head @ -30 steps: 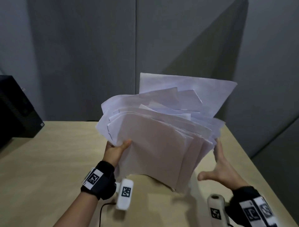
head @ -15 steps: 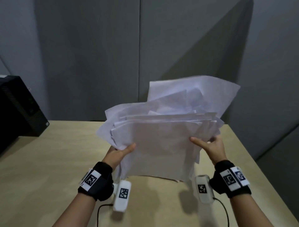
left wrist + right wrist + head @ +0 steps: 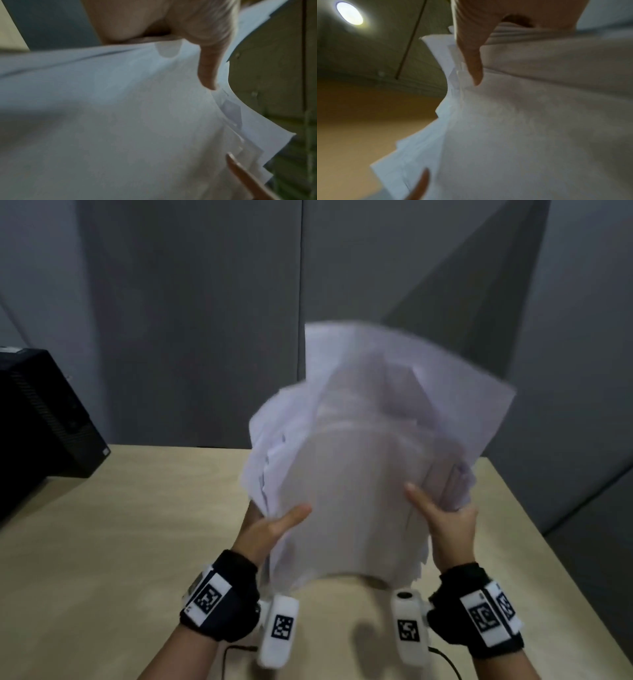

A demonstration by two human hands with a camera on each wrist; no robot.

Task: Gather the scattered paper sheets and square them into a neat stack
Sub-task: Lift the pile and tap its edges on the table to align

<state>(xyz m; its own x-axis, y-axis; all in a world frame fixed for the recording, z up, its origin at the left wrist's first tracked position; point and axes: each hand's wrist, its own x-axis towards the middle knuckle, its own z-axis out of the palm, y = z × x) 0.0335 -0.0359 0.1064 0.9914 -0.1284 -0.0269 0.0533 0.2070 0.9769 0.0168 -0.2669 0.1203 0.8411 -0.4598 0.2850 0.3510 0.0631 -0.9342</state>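
A thick, uneven bundle of white paper sheets (image 3: 356, 474) stands upright above the wooden table (image 3: 120, 525), blurred, its top edges fanned out and tilted right. My left hand (image 3: 270, 529) grips its left edge, thumb across the front sheet. My right hand (image 3: 445, 515) grips the right edge the same way. In the left wrist view the thumb (image 3: 209, 65) presses on the sheets (image 3: 120, 121). The right wrist view shows a thumb (image 3: 474, 60) on the paper (image 3: 530, 121), with staggered sheet corners at lower left. The fingers behind the bundle are hidden.
A black computer case (image 3: 44, 419) sits at the table's far left. Grey partition walls (image 3: 205, 302) stand behind the table. The table's right edge (image 3: 561, 542) runs diagonally close to my right wrist. A ceiling light (image 3: 349, 13) shows in the right wrist view.
My right hand came in from the open side and took hold of the bundle's right edge. Both hands then moved closer together, and the sheets bowed and swung upright toward the right.
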